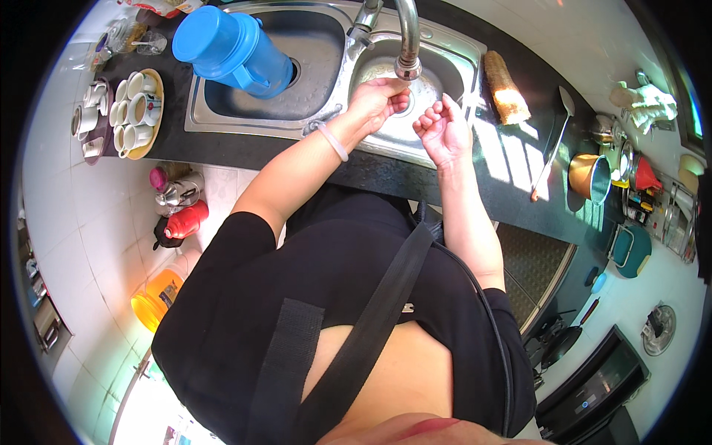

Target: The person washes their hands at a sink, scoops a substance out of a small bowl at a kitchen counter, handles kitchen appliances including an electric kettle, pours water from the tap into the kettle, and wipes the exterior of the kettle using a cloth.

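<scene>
Both my hands are over the right-hand bowl of a stainless steel sink (364,146). My left hand (380,103) has its fingers curled and its fingertips close under the spout of a metal faucet (409,33); whether it touches the spout or holds anything cannot be told. A pale bangle (332,142) circles that wrist. My right hand (446,130) is palm up with loosely bent fingers and nothing visible in it. In the left bowl a blue plastic insulated jug (261,61) leans with its lid towards the upper left. A loofah-like brown roll (505,89) lies right of the sink.
On the dark counter (356,167), a tray (157,105) of several white cups and a second cup tray (100,150) stand left. A long-handled ladle (552,147) and a copper-coloured pot (581,172) are right. Bottles, including a red one (186,219), stand lower left.
</scene>
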A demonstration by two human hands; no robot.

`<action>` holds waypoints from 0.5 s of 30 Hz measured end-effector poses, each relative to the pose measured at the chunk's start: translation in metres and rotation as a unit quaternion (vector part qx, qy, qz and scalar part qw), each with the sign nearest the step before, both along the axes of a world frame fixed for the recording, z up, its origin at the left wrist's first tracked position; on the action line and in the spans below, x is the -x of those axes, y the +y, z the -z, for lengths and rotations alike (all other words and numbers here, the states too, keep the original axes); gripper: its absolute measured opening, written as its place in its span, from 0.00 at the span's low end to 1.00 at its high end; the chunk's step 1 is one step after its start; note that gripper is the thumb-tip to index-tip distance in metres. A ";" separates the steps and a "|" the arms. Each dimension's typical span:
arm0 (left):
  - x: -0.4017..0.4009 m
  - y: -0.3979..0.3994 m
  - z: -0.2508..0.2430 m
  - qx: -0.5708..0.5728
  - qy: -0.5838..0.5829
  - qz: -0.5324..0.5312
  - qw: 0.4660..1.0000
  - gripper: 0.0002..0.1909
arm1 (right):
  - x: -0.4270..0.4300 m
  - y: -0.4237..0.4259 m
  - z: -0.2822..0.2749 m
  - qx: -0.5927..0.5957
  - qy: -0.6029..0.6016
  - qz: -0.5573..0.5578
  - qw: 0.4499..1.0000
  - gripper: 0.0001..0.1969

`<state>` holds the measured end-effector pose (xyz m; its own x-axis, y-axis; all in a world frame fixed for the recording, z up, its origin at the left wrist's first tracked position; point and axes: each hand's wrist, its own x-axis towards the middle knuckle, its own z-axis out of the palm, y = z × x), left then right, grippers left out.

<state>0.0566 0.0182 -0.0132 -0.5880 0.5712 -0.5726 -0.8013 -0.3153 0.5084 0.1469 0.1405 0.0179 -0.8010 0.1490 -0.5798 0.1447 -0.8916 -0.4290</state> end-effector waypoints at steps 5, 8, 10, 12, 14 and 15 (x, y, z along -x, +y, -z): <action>-0.001 0.002 0.006 0.138 0.104 0.006 0.985 0.05 | 0.005 -0.005 -0.007 -0.192 -0.092 -0.016 0.977 0.10; -0.012 -0.009 -0.007 0.018 0.086 -0.019 0.996 0.06 | 0.002 -0.005 -0.006 -0.535 -0.039 -0.056 0.842 0.12; -0.015 -0.019 -0.013 -0.100 -0.010 -0.019 0.995 0.08 | 0.001 0.001 -0.001 -0.497 -0.038 -0.011 0.867 0.10; -0.018 -0.026 -0.020 -0.280 -0.124 -0.013 0.952 0.15 | -0.001 0.006 -0.003 -0.465 -0.064 -0.005 0.883 0.09; -0.017 -0.030 -0.027 -0.386 -0.158 -0.003 0.909 0.17 | -0.001 0.006 -0.004 -0.436 -0.071 0.006 0.897 0.08; -0.017 -0.031 -0.027 -0.425 -0.172 -0.001 0.889 0.18 | -0.003 0.006 -0.004 -0.424 -0.071 0.002 0.903 0.08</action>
